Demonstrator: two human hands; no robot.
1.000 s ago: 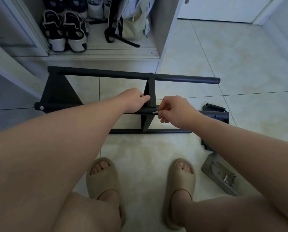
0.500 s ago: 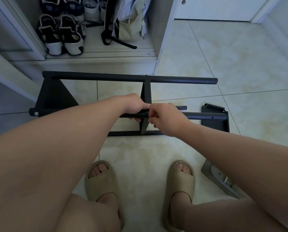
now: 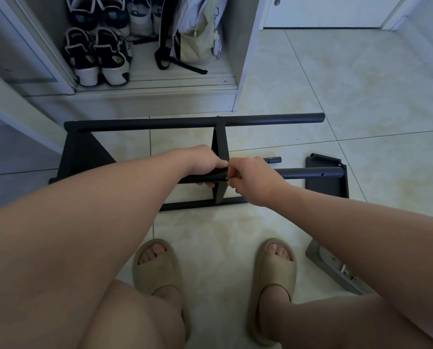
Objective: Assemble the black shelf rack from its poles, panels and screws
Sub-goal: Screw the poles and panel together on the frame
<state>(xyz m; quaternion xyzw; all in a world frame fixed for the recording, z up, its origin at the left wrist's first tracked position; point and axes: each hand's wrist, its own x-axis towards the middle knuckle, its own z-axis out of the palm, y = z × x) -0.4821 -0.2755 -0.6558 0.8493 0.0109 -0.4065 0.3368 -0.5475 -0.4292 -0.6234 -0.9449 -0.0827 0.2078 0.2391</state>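
Observation:
The black shelf rack lies on its side on the tiled floor, with a far pole (image 3: 260, 120), a left end panel (image 3: 84, 154) and a middle panel (image 3: 220, 137) joined. My left hand (image 3: 205, 159) grips the near pole (image 3: 308, 173) just left of the middle panel. My right hand (image 3: 253, 180) touches the left one and pinches a small screw at the joint of pole and panel; the screw is hidden by my fingers. A loose black panel (image 3: 328, 185) lies under the near pole's right end.
A grey tray (image 3: 336, 270) holding small hardware lies on the floor at the right, near my right foot (image 3: 276, 268). A short pole end (image 3: 274, 159) shows behind my right hand. An open cabinet with shoes (image 3: 97, 56) and a bag (image 3: 192, 39) stands just beyond the rack.
My right hand has moved left, bringing the silver screw from the open onto the joint, up against my left hand. The view has shifted slightly downward.

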